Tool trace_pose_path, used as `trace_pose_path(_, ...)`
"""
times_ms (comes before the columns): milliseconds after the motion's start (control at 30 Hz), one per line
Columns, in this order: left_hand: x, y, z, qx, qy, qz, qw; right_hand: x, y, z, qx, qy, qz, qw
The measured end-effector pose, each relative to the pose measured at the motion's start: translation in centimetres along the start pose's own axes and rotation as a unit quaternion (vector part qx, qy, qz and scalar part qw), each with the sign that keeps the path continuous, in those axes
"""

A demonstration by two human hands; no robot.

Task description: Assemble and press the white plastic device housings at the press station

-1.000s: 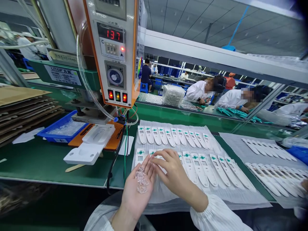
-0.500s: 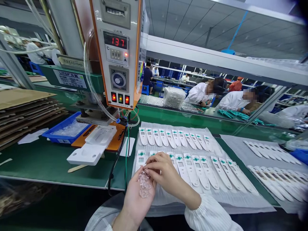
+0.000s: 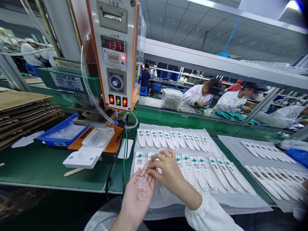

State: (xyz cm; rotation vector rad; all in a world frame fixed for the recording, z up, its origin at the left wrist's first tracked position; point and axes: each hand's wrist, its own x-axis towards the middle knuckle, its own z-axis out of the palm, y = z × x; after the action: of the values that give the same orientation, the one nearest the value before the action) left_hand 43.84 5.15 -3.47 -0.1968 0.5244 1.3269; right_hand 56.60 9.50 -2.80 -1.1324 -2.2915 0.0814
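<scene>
My left hand (image 3: 136, 200) lies palm up with its fingers stretched out, cradling a small heap of clear plastic pieces (image 3: 141, 187). Over its fingertips is my right hand (image 3: 166, 168), its fingers bent in toward the thumb; whatever they may pinch is too small to make out. Just beyond the hands, long white plastic housings (image 3: 197, 170) with small windows and green marks are laid in two rows on a white foam sheet (image 3: 168, 200). My right hand covers part of the nearer row.
A press with an orange-edged control box (image 3: 115, 61) stands at left, above a white fixture (image 3: 84, 155). Beside it are a blue tray (image 3: 60, 139) of clear pieces and stacked cardboard (image 3: 24, 106). More white housings (image 3: 271, 183) lie at right. Co-workers sit across the bench.
My right hand has shifted slightly off the palm toward the left fingertips. The left fingers have straightened, showing the clear pieces more openly. The view has moved a little.
</scene>
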Motion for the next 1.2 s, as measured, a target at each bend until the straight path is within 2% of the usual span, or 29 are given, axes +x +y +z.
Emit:
trace_pose_path(133, -0.1, 0.0, 0.0, 0.001, -0.008, -0.003, 1.0, -0.2, -0.1, 0.3, -0.021, -0.008, -0.035, 0.999)
trace_pose_path(233, -0.2, 0.0, 0.2, 0.016, 0.008, 0.002, 1.0, 0.0, 0.3, -0.6, -0.044, -0.011, -0.049, 0.998)
trace_pose_path(333, -0.4, 0.2, 0.3, 0.022, 0.016, 0.002, 1.0, 0.9, 1.6, -1.9, -0.039, 0.011, -0.009, 0.999)
trace_pose_path(433, -0.5, 0.5, 0.2, 0.011, 0.005, -0.005, 1.0, 2.3, 3.6, -2.4, -0.004, 0.009, 0.07, 0.997)
trace_pose_path(567, -0.5, 0.8, -0.3, 0.003, -0.001, 0.004, 1.0, 3.7, 5.4, -0.6, 0.013, -0.014, 0.125, 0.992)
trace_pose_path(767, -0.7, 1.7, -0.5, 0.002, 0.008, 0.014, 1.0, 3.9, 5.1, 2.5, -0.002, -0.042, 0.137, 0.99)
trace_pose_path(1200, -0.4, 2.6, -1.1, 0.002, 0.015, 0.027, 1.0, 3.4, 5.6, 3.6, 0.012, -0.054, 0.162, 0.985)
